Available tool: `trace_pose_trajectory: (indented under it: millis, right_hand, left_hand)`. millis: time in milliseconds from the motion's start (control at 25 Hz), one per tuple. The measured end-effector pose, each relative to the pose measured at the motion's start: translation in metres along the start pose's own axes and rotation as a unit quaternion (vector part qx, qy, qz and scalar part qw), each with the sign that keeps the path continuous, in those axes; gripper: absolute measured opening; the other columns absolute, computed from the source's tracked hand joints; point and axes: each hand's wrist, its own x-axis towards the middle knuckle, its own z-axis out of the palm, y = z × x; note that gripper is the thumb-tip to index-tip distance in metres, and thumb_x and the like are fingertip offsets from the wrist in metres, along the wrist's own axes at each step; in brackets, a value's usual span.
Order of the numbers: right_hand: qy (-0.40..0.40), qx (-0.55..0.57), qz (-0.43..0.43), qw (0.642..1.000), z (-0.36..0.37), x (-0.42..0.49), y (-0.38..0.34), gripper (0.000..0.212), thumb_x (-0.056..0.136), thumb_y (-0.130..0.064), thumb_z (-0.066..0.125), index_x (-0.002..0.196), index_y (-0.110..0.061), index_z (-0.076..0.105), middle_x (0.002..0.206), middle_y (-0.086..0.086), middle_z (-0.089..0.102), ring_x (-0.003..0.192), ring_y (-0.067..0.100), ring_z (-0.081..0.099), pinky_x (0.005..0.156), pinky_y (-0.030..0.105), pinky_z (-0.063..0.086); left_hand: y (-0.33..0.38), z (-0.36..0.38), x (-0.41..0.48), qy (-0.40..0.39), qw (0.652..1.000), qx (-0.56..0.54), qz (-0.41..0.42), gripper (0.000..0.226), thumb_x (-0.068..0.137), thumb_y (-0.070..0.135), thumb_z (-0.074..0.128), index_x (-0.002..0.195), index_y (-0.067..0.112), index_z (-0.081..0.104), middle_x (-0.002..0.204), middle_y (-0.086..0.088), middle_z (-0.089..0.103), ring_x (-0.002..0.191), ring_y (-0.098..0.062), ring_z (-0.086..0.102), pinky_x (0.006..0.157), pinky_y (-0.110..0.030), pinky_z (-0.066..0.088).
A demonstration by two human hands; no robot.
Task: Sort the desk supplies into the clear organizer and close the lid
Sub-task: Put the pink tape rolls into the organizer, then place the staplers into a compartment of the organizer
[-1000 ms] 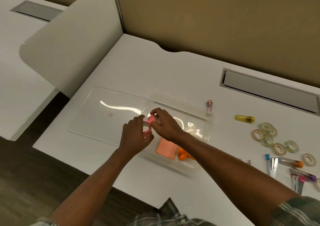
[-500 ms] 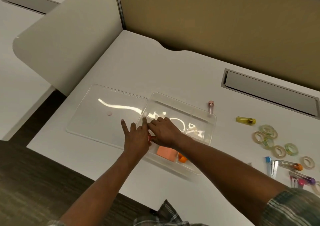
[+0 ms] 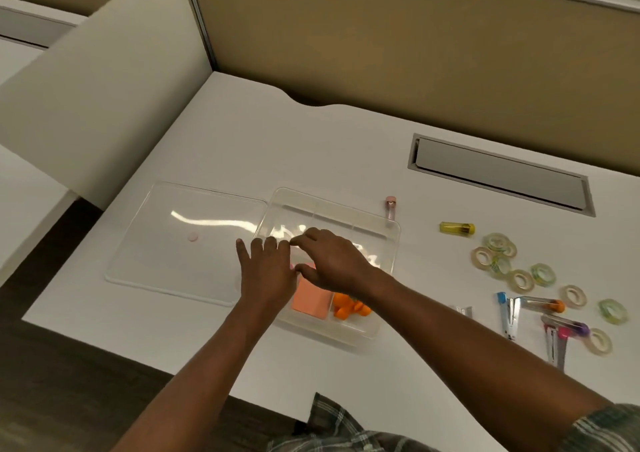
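The clear organizer [image 3: 393,240] sits open on the white desk, and its clear lid [image 3: 173,243] lies flat to its left. An orange sticky pad [image 3: 310,302] and small orange pieces [image 3: 349,307] fill its near compartments. My left hand [image 3: 268,273] rests flat on the organizer's left edge with fingers spread. My right hand [image 3: 330,261] arches over the left compartment. A bit of a pink thing [image 3: 303,265] shows between its thumb and fingers; the grip itself is hidden.
Several tape rolls [image 3: 519,280], two small staplers [image 3: 509,314], a yellow tube [image 3: 456,227] and a pink-capped tube [image 3: 390,207] lie to the right of the organizer. A grey cable hatch [image 3: 498,174] is set in the desk behind them. Partition walls stand behind and left.
Both hands, which held a pink roll above the organizer, have gone down into its left compartment. The left hand has flattened with fingers spread.
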Motion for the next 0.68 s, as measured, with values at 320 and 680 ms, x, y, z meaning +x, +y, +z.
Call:
trace_pose_trajectory:
  millis: [320, 680]
  right_hand:
    - [0.065, 0.053, 0.172, 0.981, -0.028, -0.131, 0.07, 0.037, 0.092, -0.043, 0.059, 0.126, -0.028, 0.057, 0.119, -0.007, 0.062, 0.107, 0.015, 0.058, 0.082, 0.031, 0.05]
    - [0.091, 0.03, 0.373, 0.923, -0.006, -0.28, 0.154, 0.033, 0.094, -0.038, 0.057, 0.122, -0.022, 0.058, 0.117, 0.0, 0.062, 0.105, 0.02, 0.061, 0.081, 0.037, 0.054]
  left_hand:
    - [0.124, -0.013, -0.009, 0.022, 0.981, -0.104, 0.162, 0.037, 0.089, 0.036, 0.06, 0.122, 0.018, 0.061, 0.119, -0.004, 0.061, 0.109, -0.026, 0.055, 0.088, -0.036, 0.043]
    - [0.256, 0.044, -0.047, -0.058, 0.953, -0.102, 0.279, 0.046, 0.089, 0.047, 0.058, 0.124, 0.017, 0.056, 0.114, -0.006, 0.06, 0.102, -0.024, 0.059, 0.081, -0.034, 0.045]
